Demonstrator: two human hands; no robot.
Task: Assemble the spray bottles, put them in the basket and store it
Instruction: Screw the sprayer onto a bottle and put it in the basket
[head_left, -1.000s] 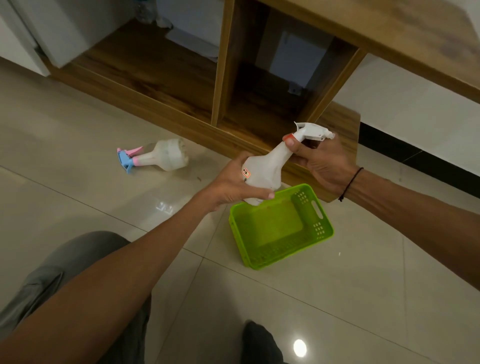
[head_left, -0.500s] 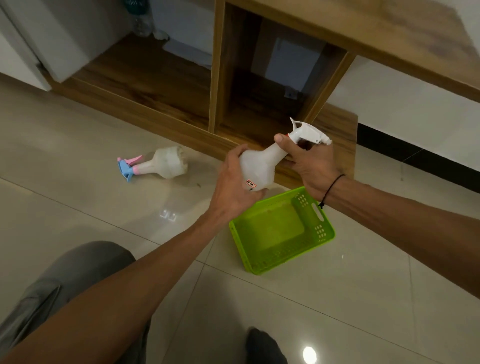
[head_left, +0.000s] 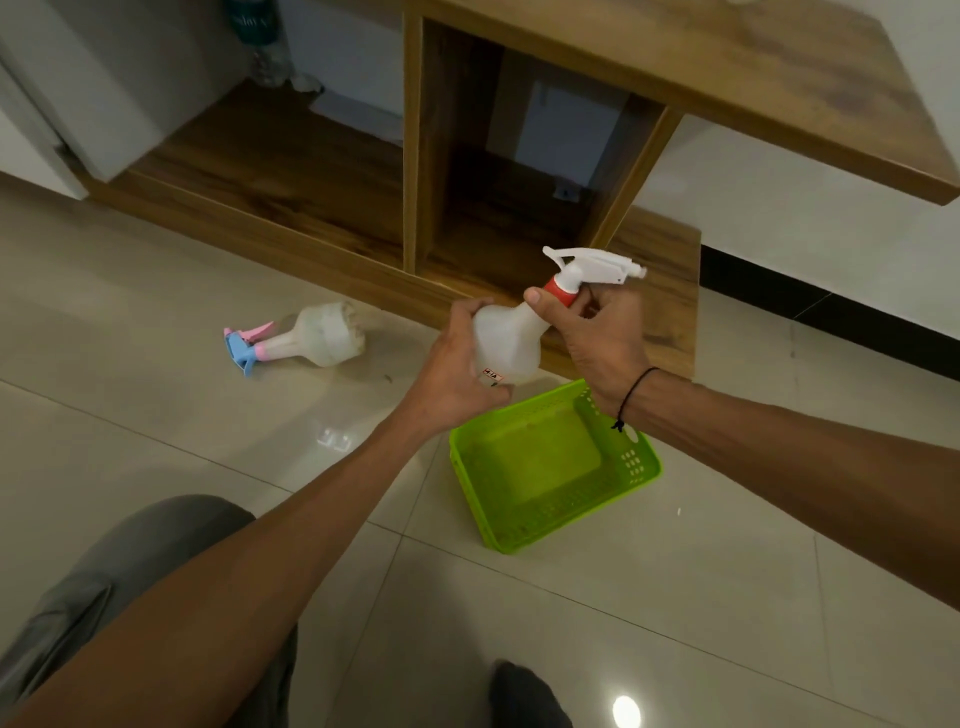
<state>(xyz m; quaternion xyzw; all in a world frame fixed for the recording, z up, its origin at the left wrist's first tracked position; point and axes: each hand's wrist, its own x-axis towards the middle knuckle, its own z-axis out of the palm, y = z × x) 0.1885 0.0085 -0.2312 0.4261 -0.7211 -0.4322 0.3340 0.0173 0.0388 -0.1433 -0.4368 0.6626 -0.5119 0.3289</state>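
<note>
A white spray bottle (head_left: 506, 340) with a red collar and a white trigger head (head_left: 597, 265) is held tilted above the floor. My left hand (head_left: 457, 364) wraps its round body from the left. My right hand (head_left: 597, 332) pinches the red collar at the neck, thumb on top. Just below them, a lime green basket (head_left: 636, 470) sits on the tiles with nothing in it. A second white bottle (head_left: 324, 340) with a pink and blue trigger head lies on its side on the floor to the left.
A low wooden cabinet (head_left: 410, 135) with open compartments stands behind the bottles, under a wooden top (head_left: 779, 78). A clear bottle (head_left: 265, 47) stands at the back left. My grey-trousered knee (head_left: 130, 571) and dark-socked foot (head_left: 530, 696) are in the foreground.
Both hands have lifted the white bottle slightly and tipped it more upright. My right hand has slid down from the trigger head to the red collar, which now shows.
</note>
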